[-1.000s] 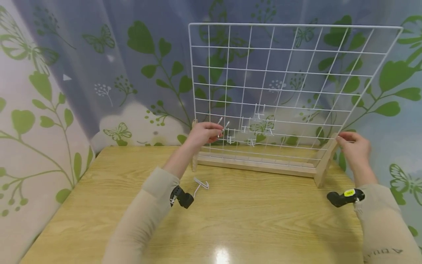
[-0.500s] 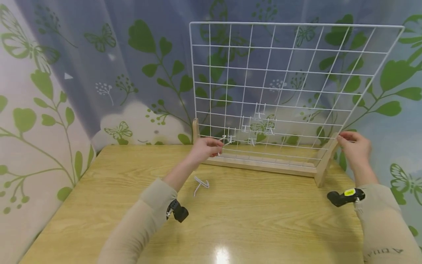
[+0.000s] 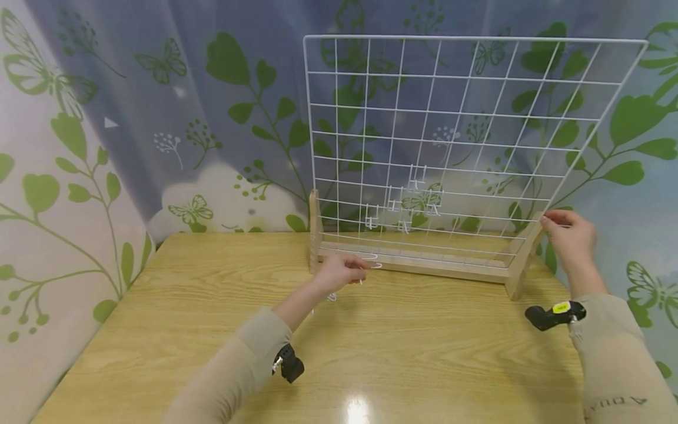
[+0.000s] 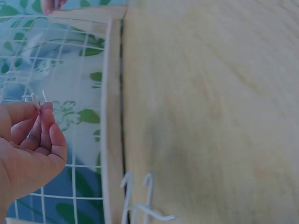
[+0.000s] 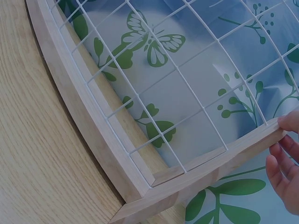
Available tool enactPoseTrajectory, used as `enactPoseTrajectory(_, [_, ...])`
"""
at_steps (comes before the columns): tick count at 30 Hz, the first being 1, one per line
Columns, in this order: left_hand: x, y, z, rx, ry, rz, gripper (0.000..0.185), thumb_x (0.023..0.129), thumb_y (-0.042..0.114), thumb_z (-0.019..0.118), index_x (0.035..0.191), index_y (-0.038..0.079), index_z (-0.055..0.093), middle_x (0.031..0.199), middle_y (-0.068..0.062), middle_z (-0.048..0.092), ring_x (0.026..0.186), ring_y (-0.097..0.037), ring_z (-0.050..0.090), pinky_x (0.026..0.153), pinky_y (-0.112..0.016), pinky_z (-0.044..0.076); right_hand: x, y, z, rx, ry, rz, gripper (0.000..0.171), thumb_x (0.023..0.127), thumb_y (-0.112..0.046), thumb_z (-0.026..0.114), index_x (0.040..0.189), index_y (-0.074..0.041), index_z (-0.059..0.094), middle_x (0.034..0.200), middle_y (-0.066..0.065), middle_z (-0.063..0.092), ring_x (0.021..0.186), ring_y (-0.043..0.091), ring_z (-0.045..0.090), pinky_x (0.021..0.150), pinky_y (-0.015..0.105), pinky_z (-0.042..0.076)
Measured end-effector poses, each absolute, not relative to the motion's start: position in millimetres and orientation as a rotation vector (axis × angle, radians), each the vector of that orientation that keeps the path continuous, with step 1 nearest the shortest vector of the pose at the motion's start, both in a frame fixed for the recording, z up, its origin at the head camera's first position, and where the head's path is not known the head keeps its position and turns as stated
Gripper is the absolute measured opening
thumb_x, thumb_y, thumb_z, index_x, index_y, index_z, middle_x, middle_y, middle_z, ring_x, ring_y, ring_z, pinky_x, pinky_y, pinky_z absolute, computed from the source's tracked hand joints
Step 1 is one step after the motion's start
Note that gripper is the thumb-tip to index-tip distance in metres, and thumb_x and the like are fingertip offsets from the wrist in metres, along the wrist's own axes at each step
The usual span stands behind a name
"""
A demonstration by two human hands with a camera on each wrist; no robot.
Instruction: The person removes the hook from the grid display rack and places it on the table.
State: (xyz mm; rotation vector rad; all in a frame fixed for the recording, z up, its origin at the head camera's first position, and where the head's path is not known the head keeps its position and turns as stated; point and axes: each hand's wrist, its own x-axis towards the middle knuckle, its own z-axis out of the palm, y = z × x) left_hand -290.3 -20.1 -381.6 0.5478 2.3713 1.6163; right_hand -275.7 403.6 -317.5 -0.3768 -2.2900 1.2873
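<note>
My left hand [image 3: 339, 272] pinches a small white wire hook [image 4: 36, 99] between thumb and fingertips, low in front of the rack's bottom bar. At the rack's right end, my right hand [image 3: 573, 240] holds the top of the wooden side leg [image 5: 252, 139] between thumb and fingers. The white wire grid panel [image 3: 450, 110] stands leaning back in its wooden base [image 3: 424, 267]. Several white hooks [image 3: 404, 226] hang on its lower middle part. Another white hook [image 4: 148, 196] lies on the table, partly hidden behind my left hand in the head view.
The wooden table [image 3: 413, 347] reaches back to a curtain [image 3: 238, 147] printed with leaves and butterflies. The rack's left wooden leg [image 3: 315, 235] stands just behind my left hand. A black camera [image 3: 288, 363] is strapped to my left wrist.
My left hand has come down from the grid's lower left part toward the table with its hook. The right hand stays on the leg, and the hung hooks have not moved.
</note>
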Motion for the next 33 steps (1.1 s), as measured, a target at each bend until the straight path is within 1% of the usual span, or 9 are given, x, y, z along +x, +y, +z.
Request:
enactPoseTrajectory(5, [-288.1, -17.3, -395.2, 0.575, 2.367, 1.507, 0.021, 0.086, 0.006, 0.063, 0.105, -0.004, 0.066, 0.080, -0.005, 0.066, 0.070, -0.011, 0.058, 0.075, -0.039, 0.052, -276.1, 403.6, -317.8, -0.384, -2.284, 1.289, 0.004, 0.092, -0.023, 0.054, 0.091, -0.026, 0.056, 0.082, -0.016, 0.046, 0.069, -0.003, 0.046, 0.057, 0.007, 0.041])
enactPoseTrajectory(8, [-286.1, -15.3, -401.1, 0.579, 2.380, 1.443, 0.020, 0.086, 0.005, 0.062, 0.104, -0.004, 0.066, 0.080, -0.005, 0.066, 0.069, -0.011, 0.058, 0.073, -0.036, 0.052, -276.1, 403.6, -318.1, -0.381, -2.284, 1.285, 0.003, 0.092, -0.023, 0.054, 0.092, -0.025, 0.056, 0.082, -0.016, 0.046, 0.070, -0.003, 0.045, 0.057, 0.007, 0.041])
enactPoseTrajectory(12, [-283.0, -13.2, -406.4, 0.586, 2.409, 1.371, 0.018, 0.084, 0.005, 0.064, 0.100, -0.003, 0.068, 0.076, -0.003, 0.066, 0.065, -0.010, 0.056, 0.063, -0.027, 0.050, -275.9, 403.5, -318.2, -0.377, -2.285, 1.283, 0.003, 0.092, -0.023, 0.054, 0.093, -0.023, 0.057, 0.082, -0.016, 0.046, 0.070, -0.004, 0.045, 0.058, 0.006, 0.041])
enactPoseTrajectory(15, [-281.1, -12.9, -410.2, 0.608, 2.419, 1.336, 0.017, 0.083, 0.003, 0.064, 0.098, -0.003, 0.068, 0.075, -0.003, 0.065, 0.064, -0.010, 0.056, 0.059, -0.022, 0.047, -276.6, 403.7, -318.3, -0.378, -2.280, 1.285, 0.003, 0.092, -0.023, 0.054, 0.093, -0.024, 0.057, 0.081, -0.017, 0.046, 0.070, -0.004, 0.045, 0.057, 0.006, 0.041])
enactPoseTrajectory(16, [-280.6, -12.9, -411.7, 0.613, 2.419, 1.329, 0.017, 0.083, 0.003, 0.064, 0.098, -0.003, 0.068, 0.075, -0.003, 0.065, 0.065, -0.010, 0.057, 0.060, -0.022, 0.047, -276.8, 403.8, -318.3, -0.381, -2.279, 1.288, 0.003, 0.092, -0.023, 0.054, 0.093, -0.024, 0.057, 0.081, -0.017, 0.046, 0.070, -0.004, 0.045, 0.057, 0.006, 0.041])
enactPoseTrajectory(20, [-279.2, -13.2, -419.1, 0.588, 2.398, 1.356, 0.017, 0.083, 0.003, 0.064, 0.099, -0.003, 0.067, 0.076, -0.003, 0.064, 0.065, -0.009, 0.057, 0.060, -0.022, 0.048, -277.8, 404.2, -318.7, -0.387, -2.277, 1.289, 0.004, 0.092, -0.023, 0.055, 0.092, -0.026, 0.056, 0.080, -0.019, 0.047, 0.070, -0.005, 0.046, 0.057, 0.006, 0.041])
enactPoseTrajectory(29, [-280.9, -13.0, -435.4, 0.478, 2.365, 1.472, 0.018, 0.082, 0.004, 0.065, 0.098, -0.002, 0.067, 0.072, -0.004, 0.063, 0.062, -0.010, 0.056, 0.059, -0.025, 0.049, -277.0, 404.7, -318.5, -0.381, -2.267, 1.312, 0.005, 0.092, -0.024, 0.055, 0.089, -0.029, 0.055, 0.080, -0.018, 0.047, 0.070, -0.005, 0.046, 0.058, 0.005, 0.041])
enactPoseTrajectory(33, [-280.8, -13.3, -439.8, 0.468, 2.383, 1.459, 0.018, 0.082, 0.002, 0.065, 0.099, -0.003, 0.066, 0.071, -0.003, 0.062, 0.061, -0.011, 0.056, 0.058, -0.024, 0.049, -277.0, 405.1, -319.0, -0.385, -2.267, 1.315, 0.005, 0.092, -0.023, 0.055, 0.090, -0.028, 0.056, 0.080, -0.019, 0.047, 0.070, -0.005, 0.046, 0.058, 0.005, 0.041])
